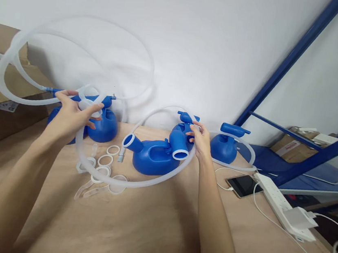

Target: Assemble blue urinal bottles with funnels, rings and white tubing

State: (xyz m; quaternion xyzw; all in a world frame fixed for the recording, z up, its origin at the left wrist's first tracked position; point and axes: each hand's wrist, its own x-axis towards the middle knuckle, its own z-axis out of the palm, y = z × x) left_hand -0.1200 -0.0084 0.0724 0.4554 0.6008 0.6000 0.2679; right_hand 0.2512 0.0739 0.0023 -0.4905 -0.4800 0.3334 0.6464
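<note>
At the far left, a cardboard box point(14, 79) stood open on the wooden table point(144, 230), and wide loops of translucent tubing point(137, 184) arched before it and against the white wall. The left hand point(70, 114) was closed on the tubing, its thumb and fingers also about a whitish round piece that was too blurred to identify. Just behind that hand stood a blue bottle point(103, 128), partly hidden. Next came several pale rings point(105, 160) and strapped caps point(117, 184), some overlapping, lying flat. From the left hand the tubing sagged in front of the middle blue bottle point(155, 159), whose open mouth faced left, and rose to the right hand point(201, 141), whose fingers were bent and gripping it. A further blue bottle stood partly behind that hand. To its right were another bottle point(223, 147), a dark-screened phone point(244, 186) on a cable, a white power strip point(276, 202) and a blue metal frame point(287, 63).
</note>
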